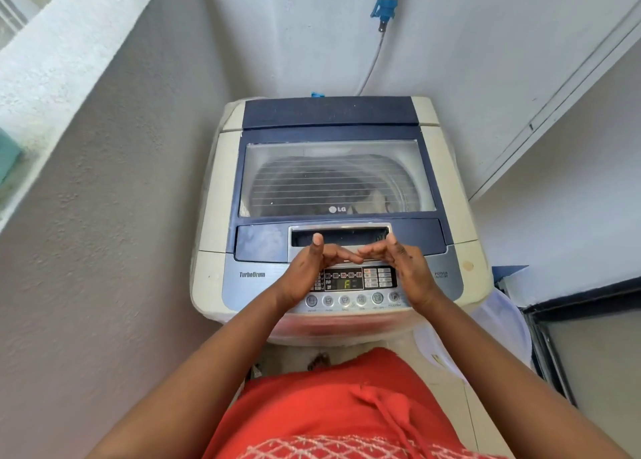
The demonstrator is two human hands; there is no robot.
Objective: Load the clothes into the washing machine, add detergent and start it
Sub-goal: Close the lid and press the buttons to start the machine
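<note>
A top-loading washing machine (215, 195) stands in front of me, cream with a blue top. Its see-through lid (334, 177) is down, and dark clothes (322, 181) show dimly through it inside the drum. The control panel (350, 280) is lit and its display reads a green "F". A row of round buttons (347, 299) runs along the panel's front edge. My left hand (308, 268) and my right hand (404, 266) hover above the panel by the lid's handle recess (340, 236). Their fingertips meet in the middle, and both hands hold nothing.
Grey walls close in on the left and behind. A blue tap fitting (384, 6) with a hose (373, 59) hangs on the back wall. A white bag or basket (499, 323) sits at the machine's right, beside a dark door frame (548, 340).
</note>
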